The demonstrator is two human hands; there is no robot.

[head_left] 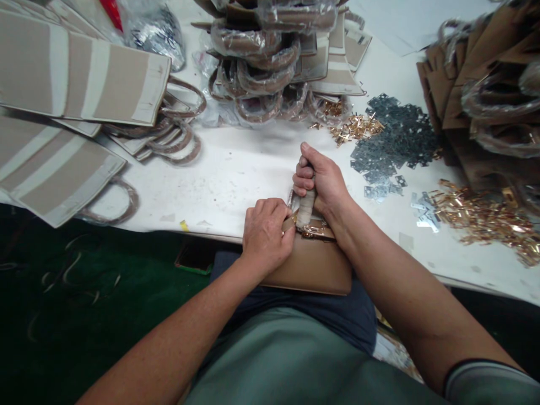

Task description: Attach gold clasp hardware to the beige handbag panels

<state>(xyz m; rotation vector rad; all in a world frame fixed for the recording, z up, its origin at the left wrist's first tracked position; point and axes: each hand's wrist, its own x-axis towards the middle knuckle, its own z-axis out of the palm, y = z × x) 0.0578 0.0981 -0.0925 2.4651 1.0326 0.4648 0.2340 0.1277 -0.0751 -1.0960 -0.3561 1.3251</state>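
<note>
A tan bag [314,270] lies across my lap at the white table's near edge. My right hand [323,180] is closed in a fist round a cloth-wrapped tool handle [306,207], held upright with its lower end on the bag's top edge. My left hand [265,233] is closed beside it, fingers pinching the bag's top edge next to a small gold metal fitting [316,229]. The tool's working end is hidden between my hands.
Flat beige-and-white striped bags [80,79] with loop handles are stacked at left. Plastic-wrapped handles and bag parts [265,62] pile at the back. Brown bags [485,95] stand at right. Gold fittings [485,216] and grey metal plates [396,140] lie scattered on the table [236,169].
</note>
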